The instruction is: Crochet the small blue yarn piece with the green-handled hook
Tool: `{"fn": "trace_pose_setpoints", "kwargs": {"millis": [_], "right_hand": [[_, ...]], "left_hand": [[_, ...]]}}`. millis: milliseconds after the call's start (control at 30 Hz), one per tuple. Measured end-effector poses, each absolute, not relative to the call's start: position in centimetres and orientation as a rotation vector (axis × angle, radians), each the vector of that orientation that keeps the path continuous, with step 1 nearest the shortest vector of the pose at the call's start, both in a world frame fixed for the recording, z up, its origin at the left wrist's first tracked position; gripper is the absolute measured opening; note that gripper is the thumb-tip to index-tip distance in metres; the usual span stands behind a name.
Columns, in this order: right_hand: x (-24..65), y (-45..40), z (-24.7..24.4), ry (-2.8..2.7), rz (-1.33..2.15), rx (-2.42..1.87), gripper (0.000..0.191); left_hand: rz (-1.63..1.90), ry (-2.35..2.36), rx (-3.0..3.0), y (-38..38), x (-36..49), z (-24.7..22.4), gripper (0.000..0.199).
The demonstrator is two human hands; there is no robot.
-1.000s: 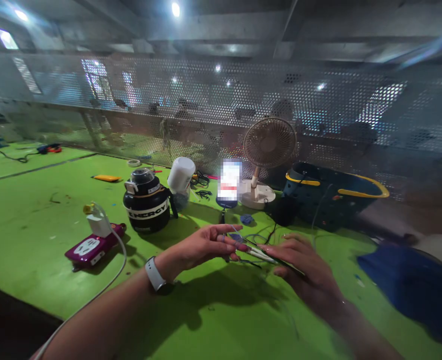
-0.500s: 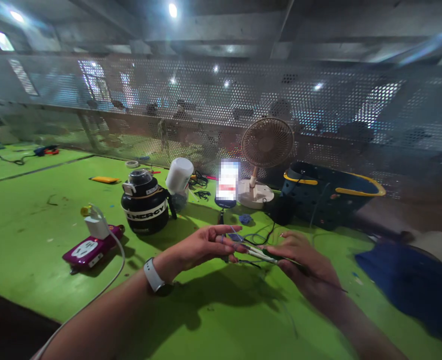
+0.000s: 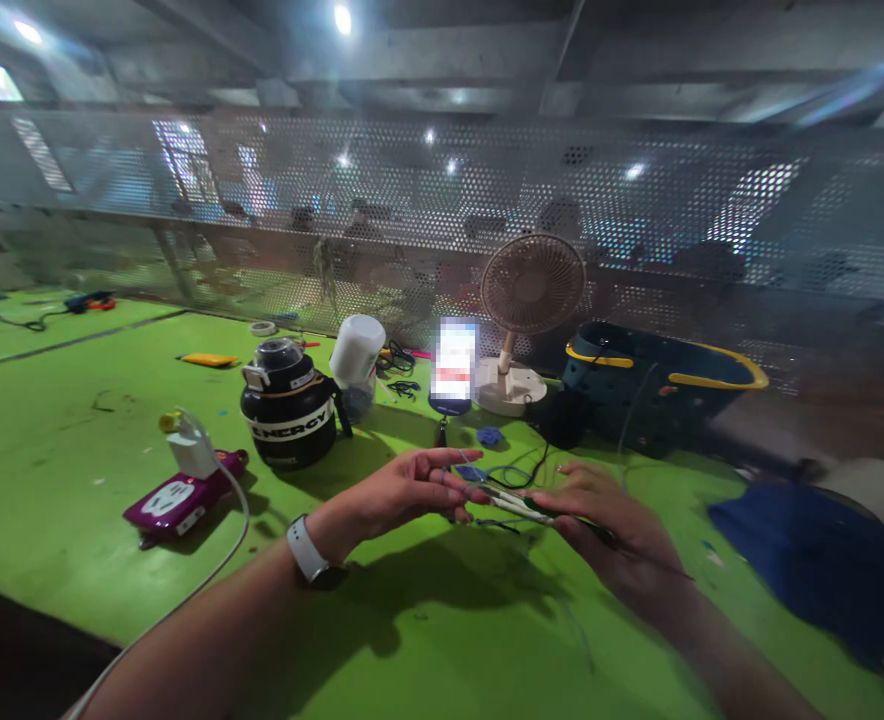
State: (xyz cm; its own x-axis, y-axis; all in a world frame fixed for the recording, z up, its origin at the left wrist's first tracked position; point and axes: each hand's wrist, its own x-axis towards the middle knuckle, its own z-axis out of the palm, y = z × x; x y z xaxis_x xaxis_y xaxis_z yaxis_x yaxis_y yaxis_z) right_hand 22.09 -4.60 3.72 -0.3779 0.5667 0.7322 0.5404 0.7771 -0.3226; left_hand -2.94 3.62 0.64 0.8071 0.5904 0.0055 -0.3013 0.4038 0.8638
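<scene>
My left hand (image 3: 416, 485) is raised over the green table, its thumb and fingers pinched on thin blue yarn (image 3: 470, 458). That yarn loops round the outstretched index finger, and any small worked piece at the fingertips is too fine to make out. My right hand (image 3: 611, 515) grips a slender crochet hook (image 3: 521, 507), with pale and dark green parts, whose tip points left to meet the left fingertips. A loose grey-blue strand (image 3: 513, 472) lies behind the hands. Just beyond it rests a small blue clump of yarn (image 3: 490, 436).
A lit phone (image 3: 455, 360) stands ahead, with a fan (image 3: 513, 385) to its right. A dark basket with yellow handles (image 3: 637, 390) and blue cloth (image 3: 809, 570) are at right. To the left are a black jug (image 3: 292, 430), white bottle (image 3: 357, 350) and purple power strip (image 3: 187, 500).
Both hands keep nearly the same pose, the yarn and hook still held between them. The whole view has shifted very slightly.
</scene>
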Motion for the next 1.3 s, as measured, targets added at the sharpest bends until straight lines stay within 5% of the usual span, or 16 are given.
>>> {"fn": "trace_pose_setpoints", "kwargs": {"millis": [867, 1300], "right_hand": [[22.4, -4.8, 3.7, -2.017, 0.048, -0.902, 0.017], [22.5, -4.7, 3.6, -1.761, 0.353, -1.019, 0.019]], "left_hand": [[0.574, 0.339, 1.056, 3.4, -2.9, 0.8, 0.064], [0.573, 0.294, 1.052, 3.5, -2.8, 0.3, 0.065]]}}
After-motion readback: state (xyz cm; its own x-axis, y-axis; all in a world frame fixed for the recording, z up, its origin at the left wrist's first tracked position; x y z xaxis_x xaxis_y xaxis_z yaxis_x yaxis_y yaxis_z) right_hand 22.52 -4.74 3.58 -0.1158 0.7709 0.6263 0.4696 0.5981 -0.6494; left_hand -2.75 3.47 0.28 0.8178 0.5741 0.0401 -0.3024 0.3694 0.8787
